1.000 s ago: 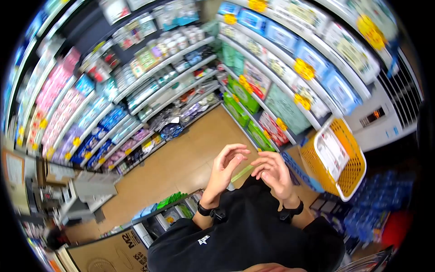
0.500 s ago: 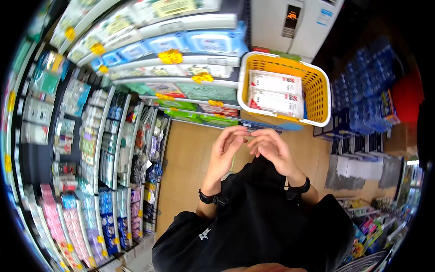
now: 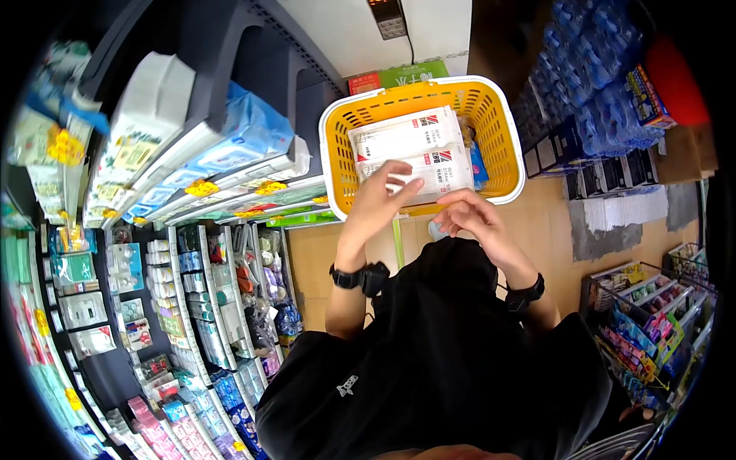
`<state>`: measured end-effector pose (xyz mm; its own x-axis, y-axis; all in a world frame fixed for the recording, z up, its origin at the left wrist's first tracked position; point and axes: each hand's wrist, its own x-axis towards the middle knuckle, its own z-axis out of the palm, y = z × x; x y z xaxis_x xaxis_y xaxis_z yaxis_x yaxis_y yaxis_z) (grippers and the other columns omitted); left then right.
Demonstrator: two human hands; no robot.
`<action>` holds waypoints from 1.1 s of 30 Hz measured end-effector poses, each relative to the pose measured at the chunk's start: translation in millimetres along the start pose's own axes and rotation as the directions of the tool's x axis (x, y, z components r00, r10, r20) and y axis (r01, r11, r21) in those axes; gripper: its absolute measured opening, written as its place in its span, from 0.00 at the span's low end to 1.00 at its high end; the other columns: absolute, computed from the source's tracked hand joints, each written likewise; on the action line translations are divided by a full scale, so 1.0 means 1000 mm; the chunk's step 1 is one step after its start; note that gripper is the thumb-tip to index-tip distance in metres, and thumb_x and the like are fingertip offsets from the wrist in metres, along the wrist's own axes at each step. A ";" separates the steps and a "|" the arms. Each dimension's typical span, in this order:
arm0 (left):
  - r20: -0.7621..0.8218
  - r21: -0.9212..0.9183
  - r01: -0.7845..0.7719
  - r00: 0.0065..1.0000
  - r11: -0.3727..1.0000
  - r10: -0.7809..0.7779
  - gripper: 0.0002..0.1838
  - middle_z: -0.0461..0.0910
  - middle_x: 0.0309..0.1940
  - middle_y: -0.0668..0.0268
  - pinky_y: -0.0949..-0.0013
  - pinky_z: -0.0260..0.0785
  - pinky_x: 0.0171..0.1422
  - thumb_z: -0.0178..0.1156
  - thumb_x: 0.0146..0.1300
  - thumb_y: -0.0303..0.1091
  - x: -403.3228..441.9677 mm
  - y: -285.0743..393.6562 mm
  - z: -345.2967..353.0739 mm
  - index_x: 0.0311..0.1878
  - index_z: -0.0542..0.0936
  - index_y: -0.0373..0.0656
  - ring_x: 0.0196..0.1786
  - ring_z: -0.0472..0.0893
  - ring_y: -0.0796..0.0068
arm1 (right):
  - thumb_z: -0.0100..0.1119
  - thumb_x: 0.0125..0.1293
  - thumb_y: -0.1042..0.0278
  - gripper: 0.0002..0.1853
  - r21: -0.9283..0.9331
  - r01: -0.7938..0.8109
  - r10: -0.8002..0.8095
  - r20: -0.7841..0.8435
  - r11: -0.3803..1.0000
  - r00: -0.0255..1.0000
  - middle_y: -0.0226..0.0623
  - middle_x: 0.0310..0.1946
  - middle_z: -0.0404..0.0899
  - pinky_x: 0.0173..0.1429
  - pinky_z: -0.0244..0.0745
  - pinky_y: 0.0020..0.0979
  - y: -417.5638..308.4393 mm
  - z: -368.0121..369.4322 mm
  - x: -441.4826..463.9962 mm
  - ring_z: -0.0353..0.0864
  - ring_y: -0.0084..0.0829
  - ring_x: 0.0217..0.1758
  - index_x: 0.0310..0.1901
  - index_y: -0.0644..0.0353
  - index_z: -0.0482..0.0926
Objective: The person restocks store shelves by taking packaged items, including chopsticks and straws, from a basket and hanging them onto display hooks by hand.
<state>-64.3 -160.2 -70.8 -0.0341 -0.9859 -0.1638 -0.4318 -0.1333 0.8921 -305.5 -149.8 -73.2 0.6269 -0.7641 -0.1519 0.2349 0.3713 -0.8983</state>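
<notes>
A yellow basket with a white rim stands in front of me. Two long white packs with red and black print lie in it, one beside the other. My left hand is over the basket's near rim, fingers apart and holding nothing; it covers part of the nearer pack. To its right, my right hand hovers by the near right rim with loosely bent fingers. Nothing shows in it. Whether either hand touches the rim, I cannot tell. Something blue lies at the basket's right side.
Shelves of packaged goods run along the left. Behind the basket are a green box and a white appliance. Shrink-wrapped bottles are stacked at the right, and a wire rack holds colourful packets. Tan floor shows between them.
The view has shifted, and the basket now appears closer and further left. My hands, nearly fingertip to fingertip before, have moved apart; the left one now overlaps the basket.
</notes>
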 end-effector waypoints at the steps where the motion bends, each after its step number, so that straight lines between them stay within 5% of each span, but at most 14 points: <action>1: 0.007 0.035 0.031 0.999 0.999 -0.032 0.25 0.84 0.51 0.54 0.60 0.75 0.55 0.69 0.65 0.50 0.015 -0.003 0.003 0.54 0.79 0.38 0.50 0.85 0.56 | 0.51 0.77 0.68 0.14 -0.007 -0.016 0.016 -0.026 1.000 1.000 0.36 0.46 0.84 0.51 0.75 0.27 0.001 -0.006 0.002 0.82 0.24 0.46 0.60 0.60 0.76; 2: 0.016 0.040 0.035 0.999 0.999 -0.036 0.25 0.84 0.51 0.54 0.60 0.75 0.55 0.69 0.65 0.50 0.028 -0.007 0.005 0.54 0.79 0.38 0.50 0.85 0.56 | 0.51 0.77 0.68 0.14 0.002 -0.017 0.017 -0.032 1.000 0.999 0.36 0.46 0.84 0.51 0.75 0.27 0.001 -0.012 0.004 0.82 0.24 0.46 0.60 0.60 0.76; 4: 0.071 0.373 -0.081 0.996 0.924 0.058 0.26 0.83 0.52 0.53 0.58 0.73 0.59 0.67 0.65 0.50 0.049 -0.006 0.005 0.56 0.79 0.39 0.54 0.83 0.50 | 0.51 0.77 0.68 0.14 0.008 -0.059 0.059 -0.061 0.998 0.996 0.35 0.46 0.84 0.51 0.75 0.27 0.000 -0.023 0.007 0.83 0.24 0.46 0.59 0.60 0.76; 5: 0.140 0.428 -0.014 0.989 0.904 -0.051 0.29 0.81 0.55 0.50 0.57 0.71 0.64 0.68 0.63 0.51 0.055 -0.005 0.004 0.58 0.79 0.38 0.59 0.79 0.47 | 0.51 0.77 0.68 0.14 0.018 -0.061 0.062 -0.067 0.998 0.996 0.35 0.46 0.84 0.51 0.75 0.27 0.001 -0.027 0.008 0.83 0.24 0.46 0.59 0.60 0.76; 8: 0.269 0.554 -0.097 0.961 0.827 -0.067 0.29 0.80 0.56 0.47 0.59 0.71 0.64 0.69 0.61 0.50 0.081 -0.025 0.011 0.57 0.79 0.36 0.61 0.79 0.51 | 0.51 0.77 0.67 0.13 -0.017 -0.043 0.041 -0.068 0.999 0.997 0.35 0.46 0.84 0.51 0.74 0.26 0.002 -0.040 0.012 0.83 0.23 0.47 0.58 0.60 0.77; 15: 0.282 0.649 -0.090 0.951 0.756 -0.129 0.51 0.73 0.66 0.40 0.59 0.66 0.72 0.75 0.51 0.51 0.111 -0.037 0.020 0.73 0.66 0.30 0.70 0.72 0.47 | 0.51 0.77 0.67 0.13 0.001 -0.056 0.056 -0.062 0.998 0.996 0.33 0.47 0.84 0.51 0.73 0.24 0.005 -0.050 0.024 0.82 0.22 0.47 0.57 0.59 0.77; 21: 0.308 0.662 0.017 0.905 0.750 -0.293 0.50 0.74 0.64 0.43 0.59 0.68 0.71 0.76 0.47 0.49 0.127 -0.054 0.017 0.70 0.69 0.31 0.68 0.74 0.48 | 0.51 0.77 0.67 0.12 -0.003 -0.066 0.065 -0.055 0.998 0.996 0.32 0.47 0.85 0.51 0.73 0.25 0.007 -0.055 0.032 0.81 0.22 0.47 0.57 0.58 0.77; 33: 0.285 0.699 -0.053 0.935 0.713 -0.210 0.38 0.79 0.54 0.50 0.59 0.71 0.62 0.77 0.47 0.51 0.138 -0.080 0.016 0.59 0.80 0.37 0.58 0.79 0.50 | 0.50 0.78 0.68 0.12 0.015 -0.097 0.098 -0.064 0.995 0.993 0.34 0.47 0.84 0.53 0.75 0.25 0.004 -0.056 0.046 0.81 0.22 0.47 0.57 0.60 0.77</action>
<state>-48.8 -284.1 -171.3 -0.1983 -0.8650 -0.4610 -0.9364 0.0282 0.3498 -317.5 -212.8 -107.3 0.5984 -0.7560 -0.2654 0.1839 0.4519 -0.8729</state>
